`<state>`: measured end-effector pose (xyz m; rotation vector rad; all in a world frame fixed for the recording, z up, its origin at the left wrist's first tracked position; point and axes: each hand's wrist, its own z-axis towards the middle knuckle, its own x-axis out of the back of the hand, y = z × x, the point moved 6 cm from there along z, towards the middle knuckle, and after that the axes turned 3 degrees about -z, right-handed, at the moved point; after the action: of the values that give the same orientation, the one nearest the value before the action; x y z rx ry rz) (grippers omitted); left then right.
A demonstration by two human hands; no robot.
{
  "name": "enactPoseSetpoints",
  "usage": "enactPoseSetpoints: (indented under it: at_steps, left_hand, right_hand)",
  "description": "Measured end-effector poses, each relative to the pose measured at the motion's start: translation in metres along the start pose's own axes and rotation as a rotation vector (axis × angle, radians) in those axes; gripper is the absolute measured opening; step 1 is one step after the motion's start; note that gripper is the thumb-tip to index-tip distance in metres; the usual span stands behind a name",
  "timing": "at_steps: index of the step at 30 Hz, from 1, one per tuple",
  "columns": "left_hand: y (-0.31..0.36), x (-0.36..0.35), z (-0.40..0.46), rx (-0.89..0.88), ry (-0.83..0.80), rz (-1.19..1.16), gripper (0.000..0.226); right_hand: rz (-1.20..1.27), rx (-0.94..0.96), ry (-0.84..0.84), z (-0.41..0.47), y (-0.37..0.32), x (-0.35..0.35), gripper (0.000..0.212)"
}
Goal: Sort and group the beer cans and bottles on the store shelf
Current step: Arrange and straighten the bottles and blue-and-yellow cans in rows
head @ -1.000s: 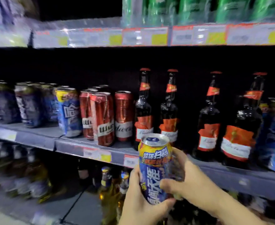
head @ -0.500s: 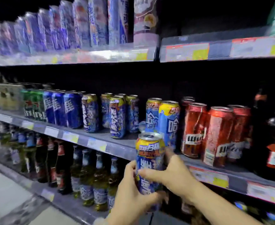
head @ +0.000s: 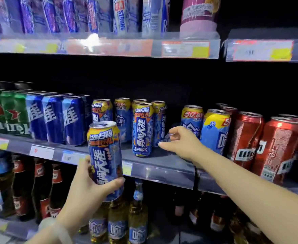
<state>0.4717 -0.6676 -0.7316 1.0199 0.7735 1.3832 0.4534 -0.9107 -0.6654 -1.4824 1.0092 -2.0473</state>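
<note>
My left hand (head: 85,192) grips a tall blue can with a yellow top (head: 106,155), held upright in front of the middle shelf's edge (head: 162,170). On that shelf stand several matching blue-and-yellow cans (head: 142,129). My right hand (head: 178,140) reaches over the shelf into the gap between those cans and two lighter blue cans (head: 215,131); its fingers pinch a small clear bit of plastic wrap (head: 169,137). Red cans (head: 275,147) stand at the right.
Dark blue can packs (head: 55,117) and green cans (head: 5,113) fill the shelf's left part. The shelf above (head: 109,46) carries tall blue and purple cans. Brown and clear bottles (head: 39,187) stand on the shelf below.
My right hand has let go of the held can and reached right onto the shelf. My left hand alone now holds the can. The view has shifted left along the shelf.
</note>
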Motion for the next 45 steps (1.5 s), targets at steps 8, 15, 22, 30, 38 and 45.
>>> enactPoseSetpoints:
  at_steps: [8,15,22,30,38,45]
  left_hand:
    - [0.004,0.007,0.039,-0.065,-0.015,-0.013,0.067]
    - [0.001,0.013,0.058,-0.067,-0.035,0.001,0.067]
    - [-0.006,0.028,0.066,-0.078,0.002,0.026,0.065]
    - [-0.014,0.017,0.074,-0.058,0.014,-0.002,0.068]
    - [-0.001,-0.007,0.08,-0.098,-0.043,0.024,0.067]
    - [0.002,-0.03,0.091,-0.077,-0.066,0.027,0.065]
  right_hand:
    - [-0.035,-0.102,0.338,0.06,0.004,-0.02,0.057]
    - [-0.004,-0.207,0.328,0.104,0.009,-0.025,0.074]
    - [-0.14,-0.275,0.29,0.127,0.012,-0.029,0.067]
    - [-0.106,-0.262,0.303,0.114,0.016,-0.024,0.07]
    - [-0.05,-0.139,0.34,0.079,0.012,-0.02,0.063]
    - [-0.195,-0.136,0.418,0.048,0.005,-0.015,0.057]
